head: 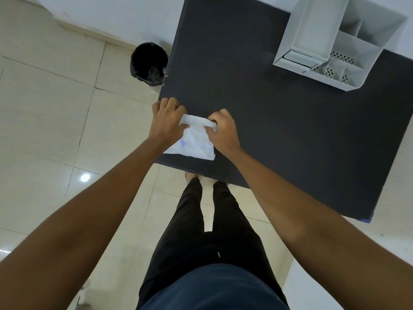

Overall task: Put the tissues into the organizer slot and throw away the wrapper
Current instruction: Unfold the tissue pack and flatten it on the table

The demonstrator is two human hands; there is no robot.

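Dark table (290,135) on pale tiled floor (44,121)

Both hands grip a white tissue pack (194,139) at the near left corner of the dark tabletop (279,130), the left hand (166,121) and right hand (222,130) pinching its top edge. A grey organizer (339,41) stands at the far right, and a black-lined bin (149,63) sits on the floor beside the tabletop.

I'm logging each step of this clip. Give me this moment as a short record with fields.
surface: dark table
held item: tissue pack, at the table's near left corner
left hand: gripping the pack's top left
right hand: gripping the pack's top right
organizer: far right of table
bin: on floor, left of table
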